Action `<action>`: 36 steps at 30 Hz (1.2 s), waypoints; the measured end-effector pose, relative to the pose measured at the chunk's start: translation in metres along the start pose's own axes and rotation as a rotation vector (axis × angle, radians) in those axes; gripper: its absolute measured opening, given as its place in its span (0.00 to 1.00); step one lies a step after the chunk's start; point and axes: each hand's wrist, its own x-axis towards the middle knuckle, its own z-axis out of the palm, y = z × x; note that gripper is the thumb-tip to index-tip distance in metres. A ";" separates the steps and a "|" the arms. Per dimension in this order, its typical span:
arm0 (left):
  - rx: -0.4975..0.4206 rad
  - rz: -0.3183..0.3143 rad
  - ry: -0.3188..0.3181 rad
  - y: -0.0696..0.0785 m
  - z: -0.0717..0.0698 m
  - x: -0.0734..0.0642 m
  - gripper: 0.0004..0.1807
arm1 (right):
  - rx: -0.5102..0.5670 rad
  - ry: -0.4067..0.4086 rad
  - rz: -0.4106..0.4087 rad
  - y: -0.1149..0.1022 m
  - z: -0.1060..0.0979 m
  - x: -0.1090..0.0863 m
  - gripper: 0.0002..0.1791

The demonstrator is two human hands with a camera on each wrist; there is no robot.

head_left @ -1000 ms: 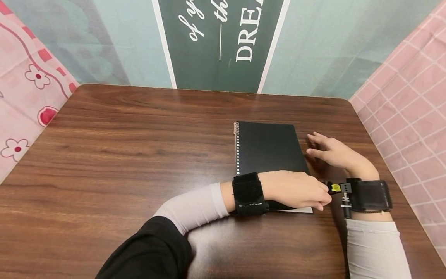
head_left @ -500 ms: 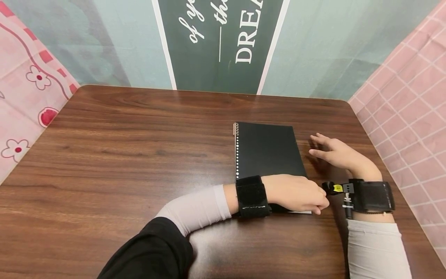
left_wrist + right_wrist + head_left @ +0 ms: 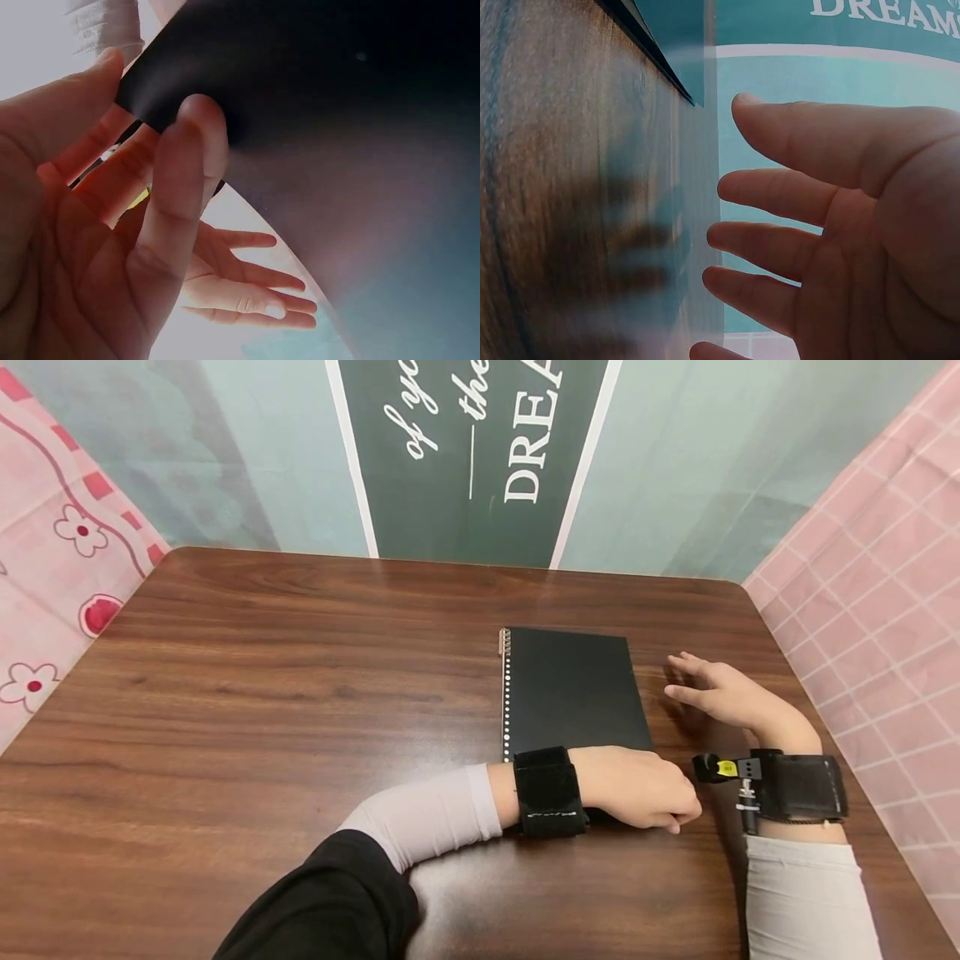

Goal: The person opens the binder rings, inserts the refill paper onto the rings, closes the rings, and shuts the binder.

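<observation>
A black spiral-bound notebook (image 3: 570, 689) lies on the wooden table, its coil binding along the left side. My left hand (image 3: 637, 787) reaches across its near right part, back of the hand upward. In the left wrist view, the thumb and fingers of the left hand (image 3: 97, 232) pinch the corner of the black cover (image 3: 322, 150). The head view hides those fingertips and the notebook's near right corner. To the right of the notebook, my right hand (image 3: 723, 693) hovers or rests by the table, holding nothing. The right wrist view shows the right hand (image 3: 840, 217) with its fingers extended and apart.
The brown table (image 3: 262, 693) extends widely to the left. A printed cloth (image 3: 465, 460) hangs behind its far edge, with pink cloths at both sides. A small wrist camera (image 3: 723, 768) on the right arm sits close to my left fingertips.
My left hand has drawn slightly towards me, and the white strip at the notebook's near edge is now covered. The right hand stays nearly still. The head view has tilted a little.
</observation>
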 end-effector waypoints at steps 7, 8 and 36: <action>-0.003 -0.006 -0.014 0.000 0.003 0.001 0.08 | 0.006 -0.005 0.005 -0.001 0.001 0.000 0.39; -0.001 -0.008 -0.017 0.000 0.003 0.001 0.09 | 0.012 -0.006 0.005 -0.001 0.001 0.001 0.39; 0.205 -0.137 0.002 0.005 0.008 -0.001 0.09 | -0.005 0.031 -0.054 -0.010 0.006 -0.001 0.36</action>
